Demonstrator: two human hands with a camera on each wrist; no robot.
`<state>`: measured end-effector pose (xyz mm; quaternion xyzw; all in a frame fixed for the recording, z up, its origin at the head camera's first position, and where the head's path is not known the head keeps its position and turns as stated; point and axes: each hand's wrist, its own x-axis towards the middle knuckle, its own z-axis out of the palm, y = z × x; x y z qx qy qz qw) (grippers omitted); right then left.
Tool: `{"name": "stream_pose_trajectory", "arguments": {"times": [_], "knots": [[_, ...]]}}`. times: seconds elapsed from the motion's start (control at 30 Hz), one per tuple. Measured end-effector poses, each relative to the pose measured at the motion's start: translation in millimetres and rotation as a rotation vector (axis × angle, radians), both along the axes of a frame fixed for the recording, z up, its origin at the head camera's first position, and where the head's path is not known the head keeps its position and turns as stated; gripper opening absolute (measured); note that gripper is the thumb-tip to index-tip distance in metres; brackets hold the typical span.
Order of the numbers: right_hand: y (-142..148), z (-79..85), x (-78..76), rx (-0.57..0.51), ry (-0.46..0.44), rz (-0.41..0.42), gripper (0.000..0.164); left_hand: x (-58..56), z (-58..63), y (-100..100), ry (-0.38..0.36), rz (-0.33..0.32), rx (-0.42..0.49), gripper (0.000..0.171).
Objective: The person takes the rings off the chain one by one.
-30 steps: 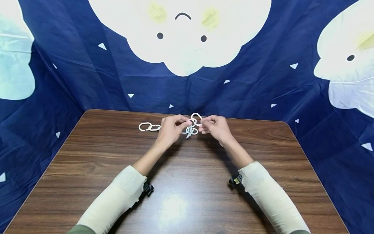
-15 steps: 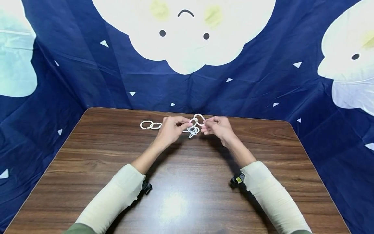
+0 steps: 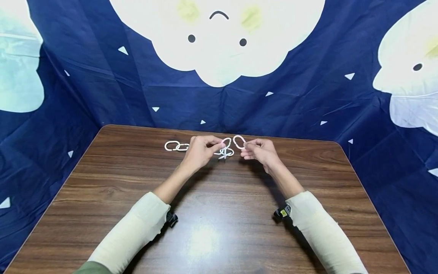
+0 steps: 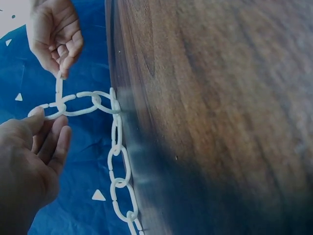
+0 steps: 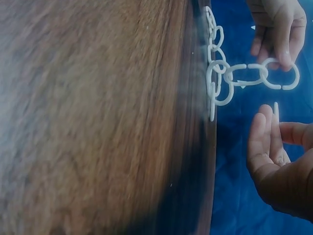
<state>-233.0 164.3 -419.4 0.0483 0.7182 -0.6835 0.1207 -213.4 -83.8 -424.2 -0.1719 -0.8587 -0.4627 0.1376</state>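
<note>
My left hand [image 3: 200, 153] pinches the end link of a white plastic chain [image 4: 117, 161] between thumb and finger. From that link the chain hangs to the table, and its far part [image 3: 172, 146] lies left of the hand, partly hidden behind it. The links are oval, several with a small gap in one side. Just to the right, my right hand [image 3: 261, 152] pinches a single loose link [image 3: 239, 142] by its lower edge. A narrow space separates this link from the chain in the head view; the right wrist view shows it edge-on below the chain's end.
Both hands are over the back edge area of a brown wood-grain table [image 3: 219, 213]. Right behind it hangs a dark blue cloth [image 3: 137, 91] with white clouds and small triangles, which also closes in both sides.
The loose link in my right hand overlapped the chain's end link earlier; now it stands apart from it. My right hand has moved right, while the left stays nearly in place.
</note>
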Motion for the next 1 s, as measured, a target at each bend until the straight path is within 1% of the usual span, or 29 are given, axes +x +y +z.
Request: {"name": "stream_pose_trajectory", "arguments": {"times": [0.1,0.3,0.5,0.73,0.87,1.0], "knots": [[4.8,-1.5,0.1,-0.001,0.005,-0.004,0.019,-0.3,0.5,0.6,0.001,0.006,0.001,0.013],[12.6,-1.8,2.7,0.010,0.014,-0.016,0.025,-1.1,1.1,1.0,-0.007,0.008,0.010,0.011],[24.0,-3.5,5.2,0.024,0.005,-0.019,0.021,-1.3,0.5,0.0,-0.013,0.002,0.003,0.014],[39.8,-7.0,10.1,0.048,-0.010,-0.020,0.029,-0.9,-0.8,-0.7,-0.015,0.009,-0.008,0.016],[47.9,-10.8,12.4,0.062,-0.011,-0.020,0.026,-0.6,-1.8,0.6,-0.007,0.002,0.001,0.016],[54.9,-13.4,14.4,0.072,-0.015,-0.023,0.025,-0.3,-1.5,2.6,-0.009,-0.001,0.014,0.013]]}}
